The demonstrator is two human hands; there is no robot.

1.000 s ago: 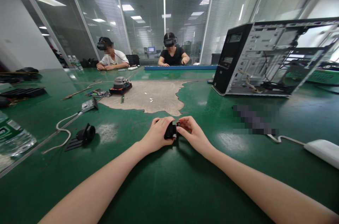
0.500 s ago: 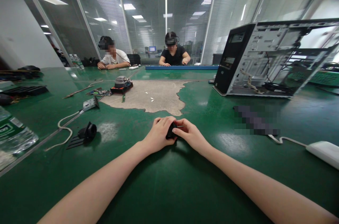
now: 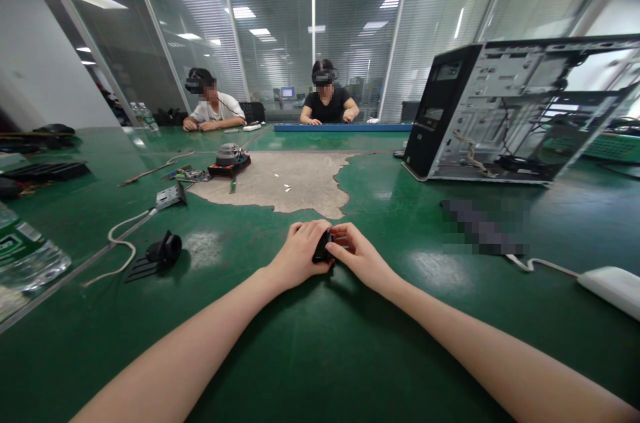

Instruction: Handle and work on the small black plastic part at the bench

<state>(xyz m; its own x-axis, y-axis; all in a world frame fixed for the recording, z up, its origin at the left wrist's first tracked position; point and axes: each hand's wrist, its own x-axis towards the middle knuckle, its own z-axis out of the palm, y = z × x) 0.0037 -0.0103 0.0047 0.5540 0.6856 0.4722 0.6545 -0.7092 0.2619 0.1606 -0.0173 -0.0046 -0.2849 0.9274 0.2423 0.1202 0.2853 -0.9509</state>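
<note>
Between my two hands, over the green table [image 3: 300, 356], is a small black object [image 3: 321, 250], mostly covered by fingers; I cannot make out its kind. My left hand [image 3: 299, 251] is closed around its left side, thumb below and fingers over the top. From the right, my right hand [image 3: 357, 250] grips it with the thumb and fingertips. To the left lies a black plastic piece with a round opening and slats [image 3: 165, 250].
An opened computer case [image 3: 450, 116] stands at the right, near a white device with a cable [image 3: 613, 286]. A bottle [image 3: 30, 246] is at the left. A heatsink fan [image 3: 231, 158] sits by a bare grey patch [image 3: 295, 176]. Two people [image 3: 217, 106] sit opposite.
Slightly more of the black object shows between my hands. Both hands stay in nearly the same place, with only small finger shifts.
</note>
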